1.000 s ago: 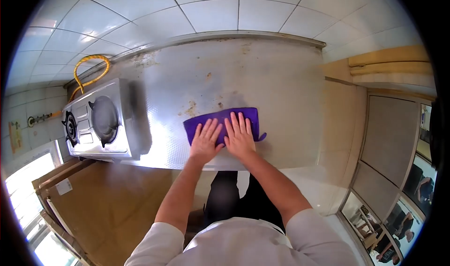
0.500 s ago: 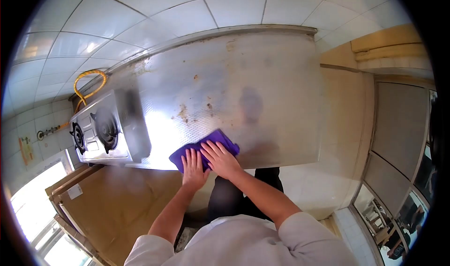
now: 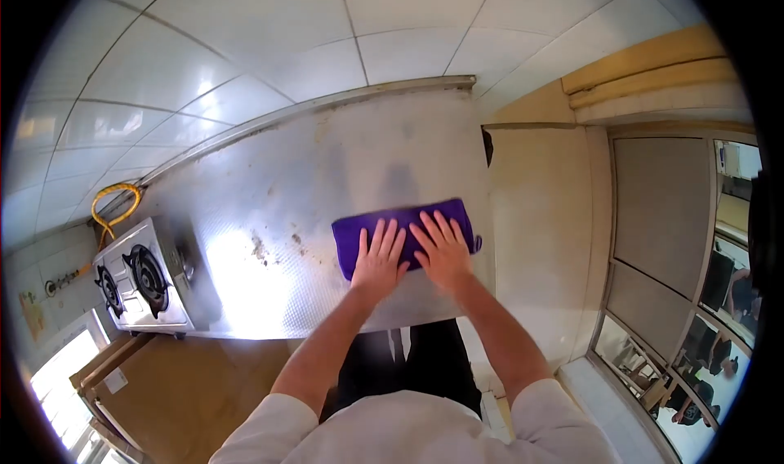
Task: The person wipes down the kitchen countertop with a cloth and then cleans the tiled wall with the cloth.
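A folded purple cloth (image 3: 408, 217) lies flat on the metal countertop (image 3: 269, 186), near its right end. My left hand (image 3: 380, 258) presses on the cloth's left half with fingers spread. On the right half rests my right hand (image 3: 443, 252), also flat, fingers apart. A small loop sticks out at the cloth's right edge. Brownish stains (image 3: 260, 250) mark the counter to the left of the cloth.
A two-burner gas stove (image 3: 140, 278) stands at the counter's left end, with a yellow hose (image 3: 116, 205) behind it. A tiled wall (image 3: 278, 31) rises at the back. Brown board (image 3: 196, 382) is below left. Glazed panels at right show people.
Both hands and the purple cloth have moved right along the counter. The cloth, bunched and slanted before, now lies flatter and straighter. My view has shifted to the right.
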### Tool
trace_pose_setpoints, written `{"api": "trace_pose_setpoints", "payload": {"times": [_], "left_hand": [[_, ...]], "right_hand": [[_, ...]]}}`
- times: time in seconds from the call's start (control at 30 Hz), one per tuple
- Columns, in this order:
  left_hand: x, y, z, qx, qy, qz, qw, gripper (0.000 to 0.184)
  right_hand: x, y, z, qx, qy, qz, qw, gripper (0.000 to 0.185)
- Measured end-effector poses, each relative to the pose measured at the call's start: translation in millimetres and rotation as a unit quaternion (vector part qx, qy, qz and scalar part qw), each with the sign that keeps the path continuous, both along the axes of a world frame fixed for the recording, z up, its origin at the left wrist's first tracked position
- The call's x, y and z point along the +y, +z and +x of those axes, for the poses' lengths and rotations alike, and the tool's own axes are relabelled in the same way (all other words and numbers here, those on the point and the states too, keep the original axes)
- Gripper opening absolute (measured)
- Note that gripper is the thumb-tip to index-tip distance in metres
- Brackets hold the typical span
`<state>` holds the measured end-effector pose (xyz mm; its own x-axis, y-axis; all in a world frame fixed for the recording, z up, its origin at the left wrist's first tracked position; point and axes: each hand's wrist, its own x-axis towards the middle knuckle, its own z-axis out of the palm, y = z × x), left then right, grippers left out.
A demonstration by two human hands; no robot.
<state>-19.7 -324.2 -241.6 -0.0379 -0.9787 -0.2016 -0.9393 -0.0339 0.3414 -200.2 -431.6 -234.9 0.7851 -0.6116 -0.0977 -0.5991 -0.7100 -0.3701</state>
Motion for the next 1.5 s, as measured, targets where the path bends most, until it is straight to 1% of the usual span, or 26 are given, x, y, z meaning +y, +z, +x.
{"api": "trace_pose_setpoints", "payload": {"times": [0.03, 0.13, 0.23, 0.27, 0.33, 0.37, 0.47, 0.53, 0.63, 0.73, 0.77, 0.8, 0.87, 0.9, 0.97, 1.0, 1.03, 1.13, 1.2, 1.27, 1.33, 1.4, 1.43, 1.5], "left_hand": [[-27, 2, 6, -0.033, -0.005, 0.009, 0.999, 0.078], [-96, -2, 21, -0.041, 0.013, -0.012, 0.999, 0.078], [-164, -9, 36, -0.054, 0.03, -0.028, 0.998, 0.077], [-202, -10, 45, -0.069, 0.033, -0.036, 0.996, 0.076], [-229, -16, 47, -0.075, 0.037, -0.065, 0.994, 0.076], [-239, -17, 45, -0.067, 0.043, -0.071, 0.994, 0.076], [-262, -25, 30, -0.105, 0.073, -0.063, 0.99, 0.076], [-267, -27, 15, -0.088, 0.105, -0.081, 0.987, 0.076], [-273, -30, 6, -0.08, 0.111, -0.091, 0.986, 0.074], [-275, -38, 5, -0.079, 0.069, -0.099, 0.99, 0.072], [-272, -38, 1, -0.084, 0.055, -0.122, 0.987, 0.069], [-264, -32, -1, -0.098, 0.032, -0.106, 0.989, 0.069], [-238, -34, -3, -0.071, -0.01, -0.106, 0.992, 0.069], [-221, -30, -9, -0.072, -0.02, -0.091, 0.993, 0.069], [-174, -21, -23, -0.075, -0.041, -0.059, 0.995, 0.07], [-148, -20, -32, -0.072, -0.051, -0.049, 0.995, 0.071], [-122, -6, -38, -0.067, -0.066, -0.026, 0.995, 0.073], [-30, 2, -50, -0.027, -0.1, -0.011, 0.995, 0.074], [40, 5, -52, -0.03, -0.117, 0.006, 0.993, 0.074], [100, 26, -38, -0.063, -0.145, 0.069, 0.985, 0.075], [158, 25, -16, -0.053, -0.121, 0.106, 0.986, 0.077], [200, 27, 10, -0.05, -0.073, 0.136, 0.987, 0.079], [214, 30, 27, -0.011, -0.036, 0.114, 0.993, 0.078], [223, 27, 56, -0.048, -0.012, 0.137, 0.989, 0.08]], "right_hand": [[-26, -3, 7, -0.016, 0.003, -0.006, 1.0, 0.063], [-102, -12, 29, -0.06, 0.017, -0.025, 0.998, 0.062], [-175, -12, 54, -0.069, 0.028, -0.045, 0.996, 0.059], [-205, -16, 61, -0.069, 0.025, -0.055, 0.996, 0.058], [-230, -18, 67, -0.063, 0.036, -0.084, 0.994, 0.057], [-239, -18, 69, -0.061, 0.038, -0.09, 0.993, 0.056], [-260, -27, 68, -0.067, 0.049, -0.09, 0.992, 0.055], [-266, -32, 63, -0.071, 0.061, -0.08, 0.992, 0.053], [-259, -37, 55, -0.055, 0.016, -0.138, 0.989, 0.054], [-241, -40, 52, -0.05, -0.098, -0.108, 0.988, 0.056], [-234, -36, 47, -0.002, -0.11, -0.075, 0.991, 0.06], [-223, -34, 44, 0.007, -0.111, -0.083, 0.99, 0.061], [-193, -37, 30, 0.029, -0.121, -0.097, 0.987, 0.062], [-175, -34, 19, 0.01, -0.105, -0.086, 0.991, 0.065], [-127, -31, -1, 0.029, -0.1, -0.079, 0.991, 0.066], [-101, -29, -10, 0.036, -0.1, -0.077, 0.991, 0.067], [-71, -28, -19, 0.037, -0.104, -0.064, 0.992, 0.068], [26, -18, -40, 0.065, -0.105, -0.026, 0.992, 0.07], [90, -3, -43, 0.098, -0.076, 0.005, 0.992, 0.072], [145, 8, -35, 0.096, -0.045, 0.046, 0.993, 0.072], [184, 7, -13, 0.087, 0.012, 0.047, 0.995, 0.069], [206, 3, 19, 0.04, 0.063, 0.053, 0.996, 0.067], [208, 4, 37, 0.021, 0.088, 0.061, 0.994, 0.067], [206, 5, 78, 0.004, 0.11, 0.059, 0.992, 0.068]]}}
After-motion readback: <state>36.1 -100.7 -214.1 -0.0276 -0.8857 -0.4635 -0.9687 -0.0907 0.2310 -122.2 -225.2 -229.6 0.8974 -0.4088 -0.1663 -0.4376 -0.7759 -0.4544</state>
